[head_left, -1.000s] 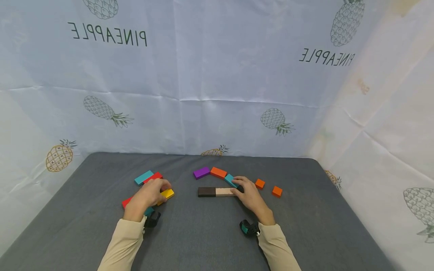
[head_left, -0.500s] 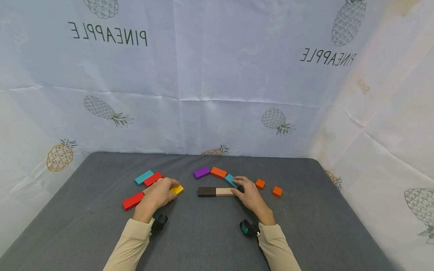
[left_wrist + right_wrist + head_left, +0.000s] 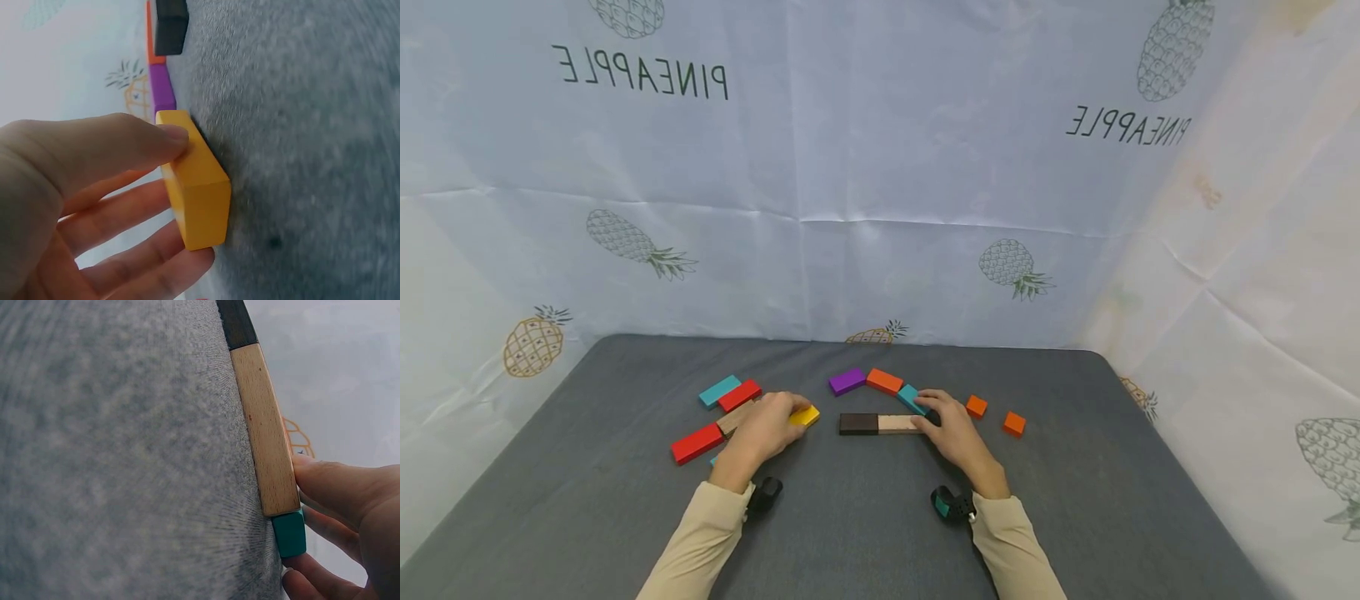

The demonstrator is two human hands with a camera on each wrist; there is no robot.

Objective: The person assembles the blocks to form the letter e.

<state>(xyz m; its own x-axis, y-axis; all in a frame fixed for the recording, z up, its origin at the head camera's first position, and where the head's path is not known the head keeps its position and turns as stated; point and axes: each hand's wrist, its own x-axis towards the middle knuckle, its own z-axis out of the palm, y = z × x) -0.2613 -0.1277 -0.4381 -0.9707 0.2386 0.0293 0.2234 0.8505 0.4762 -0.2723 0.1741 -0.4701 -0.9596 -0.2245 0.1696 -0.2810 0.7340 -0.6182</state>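
My left hand (image 3: pixel 767 429) pinches a yellow block (image 3: pixel 197 181) between thumb and fingers, tilted slightly off the grey cloth. In the left wrist view the block's near end is visible. My right hand (image 3: pixel 951 429) rests at the right end of a row made of a dark brown block (image 3: pixel 858 424) and a pale wooden block (image 3: pixel 265 431). In the right wrist view its thumb lies at the wooden block's edge, and its loosely bent fingers are beside the end of a teal block (image 3: pixel 289 534). The hand partly covers that end from above.
A purple block (image 3: pixel 847 382), an orange block (image 3: pixel 884 381) and a light blue block (image 3: pixel 910 397) curve behind the row. Two small orange blocks (image 3: pixel 1014 423) sit at the right. Red blocks (image 3: pixel 697 443), a wooden block (image 3: pixel 734 418) and another blue block (image 3: pixel 720 392) lie at the left.
My left hand has carried the yellow block to the right and slightly away from me, uncovering a red and a wooden block behind it. The right hand has stayed in place.
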